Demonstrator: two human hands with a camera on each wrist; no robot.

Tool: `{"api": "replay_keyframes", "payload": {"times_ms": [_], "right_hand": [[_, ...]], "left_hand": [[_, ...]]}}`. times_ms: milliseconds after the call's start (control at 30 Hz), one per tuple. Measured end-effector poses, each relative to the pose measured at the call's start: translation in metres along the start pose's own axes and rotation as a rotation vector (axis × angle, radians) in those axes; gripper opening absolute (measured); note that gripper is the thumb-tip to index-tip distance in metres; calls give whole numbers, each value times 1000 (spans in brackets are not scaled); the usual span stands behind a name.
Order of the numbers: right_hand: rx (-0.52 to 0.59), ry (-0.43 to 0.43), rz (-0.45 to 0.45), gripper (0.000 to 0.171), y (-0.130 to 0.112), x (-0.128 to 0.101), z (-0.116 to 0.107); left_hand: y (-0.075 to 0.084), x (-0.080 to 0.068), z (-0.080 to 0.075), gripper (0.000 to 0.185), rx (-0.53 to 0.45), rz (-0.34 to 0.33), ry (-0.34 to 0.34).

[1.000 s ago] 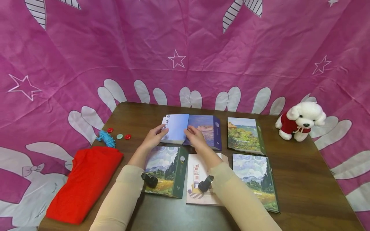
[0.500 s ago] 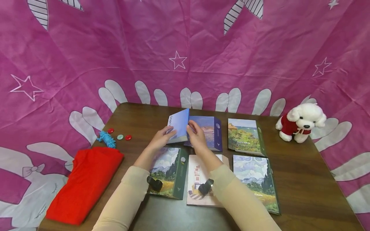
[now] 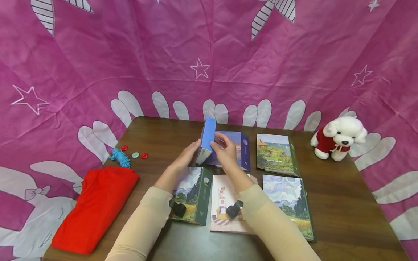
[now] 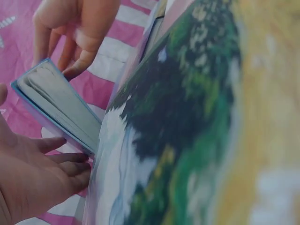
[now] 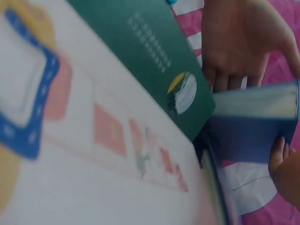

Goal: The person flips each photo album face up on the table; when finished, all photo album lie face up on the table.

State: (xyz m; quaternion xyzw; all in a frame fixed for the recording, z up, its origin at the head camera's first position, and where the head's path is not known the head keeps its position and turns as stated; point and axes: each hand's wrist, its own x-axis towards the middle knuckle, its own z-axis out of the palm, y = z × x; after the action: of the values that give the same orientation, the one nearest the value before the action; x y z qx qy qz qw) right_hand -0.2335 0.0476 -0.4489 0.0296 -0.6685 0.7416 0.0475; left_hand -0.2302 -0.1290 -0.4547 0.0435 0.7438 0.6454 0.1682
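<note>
A blue photo album [image 3: 209, 133] is raised nearly on edge at the back centre, its plain blue spine and page edges facing me. My left hand [image 3: 185, 156] supports it from the left, and the left wrist view shows the extended fingers [image 4: 70, 164] along its cover. On the other side my right hand [image 3: 227, 154] pinches the album by its spine side, thumb on the spine. A purple album [image 3: 236, 152] with a cliff picture lies just right, partly behind the right hand. Below the hands are a green-spined landscape album [image 3: 199, 203] and a pale pink album [image 3: 218, 221].
Two more painted albums lie right, a seaside one [image 3: 274, 154] and a wheat-field one [image 3: 289, 203]. A white plush dog [image 3: 346, 134] sits back right. At left are a red cloth [image 3: 94, 210], blue yarn [image 3: 120, 157] and several buttons [image 3: 135, 155].
The blue album has turned from lying nearly flat, POLAROID cover up, to standing on edge with its spine showing. The left hand has moved right and its thumb has left the cover.
</note>
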Motion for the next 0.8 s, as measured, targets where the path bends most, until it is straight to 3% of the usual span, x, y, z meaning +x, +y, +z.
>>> {"api": "replay_keyframes", "payload": {"times_ms": [67, 167, 333, 433, 533, 800], "right_hand": [[-3, -40, 10, 41, 3, 1, -1], [-14, -111, 52, 43, 9, 2, -3], [-123, -241, 101, 46, 16, 1, 0], [-206, -308, 84, 49, 17, 1, 4], [-270, -361, 94, 54, 16, 0, 7], [-318, -384, 306, 70, 14, 1, 12]], "left_hand": [[0, 0, -2, 76, -13, -2, 34], [-2, -2, -7, 70, -56, 49, 64], [-3, -7, -13, 57, -110, 216, 111], [-3, -10, -16, 54, -109, 272, 136], [-5, -12, -21, 53, -92, 263, 167], [-19, -8, -47, 66, 74, 150, 336]]}}
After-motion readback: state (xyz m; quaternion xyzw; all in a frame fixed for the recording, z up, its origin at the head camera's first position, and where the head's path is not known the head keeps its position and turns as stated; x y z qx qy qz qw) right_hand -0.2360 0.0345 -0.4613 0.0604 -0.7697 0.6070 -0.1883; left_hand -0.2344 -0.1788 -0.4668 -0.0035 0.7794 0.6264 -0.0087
